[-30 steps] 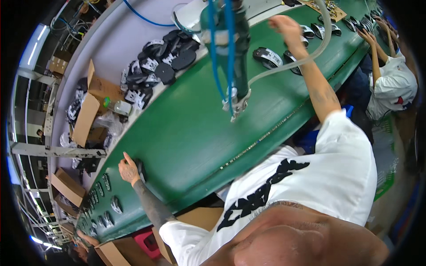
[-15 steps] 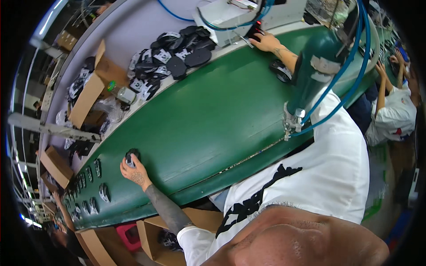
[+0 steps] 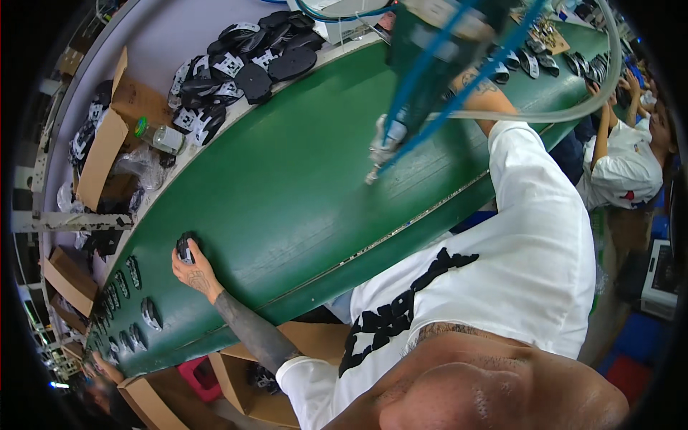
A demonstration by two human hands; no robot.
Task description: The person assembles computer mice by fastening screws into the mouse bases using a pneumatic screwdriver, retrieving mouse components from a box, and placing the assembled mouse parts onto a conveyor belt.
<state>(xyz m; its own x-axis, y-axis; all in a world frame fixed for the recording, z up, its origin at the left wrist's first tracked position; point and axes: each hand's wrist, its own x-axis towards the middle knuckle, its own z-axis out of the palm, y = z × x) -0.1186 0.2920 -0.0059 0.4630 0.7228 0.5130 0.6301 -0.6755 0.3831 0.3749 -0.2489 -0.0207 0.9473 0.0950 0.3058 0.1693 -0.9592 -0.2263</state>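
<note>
In my left hand (image 3: 193, 274) is a black slide sandal (image 3: 188, 245), held by its side just above the green conveyor belt (image 3: 287, 186). My fingers curl around it. On the far side, my right forearm (image 3: 479, 84) reaches behind a hanging dark green cylinder (image 3: 419, 79). The cylinder and its blue hoses cover my right hand, so its fingers and anything in them are hidden. A metal fitting (image 3: 380, 149) forms the cylinder's lower end, over the belt.
Black-and-white sandals (image 3: 251, 61) are heaped on the far ledge, beside a green-capped jar (image 3: 159, 136) and an open carton (image 3: 100, 154). Several sandals (image 3: 150, 313) stand on the belt at left, others (image 3: 529, 63) at far right. Cartons (image 3: 247, 387) stand below. A co-worker (image 3: 622, 161) sits at right.
My view has shifted, and the cylinder with its hoses now hangs further left, over my right hand. That hand has left the black device by the white box. My left hand still holds the sandal.
</note>
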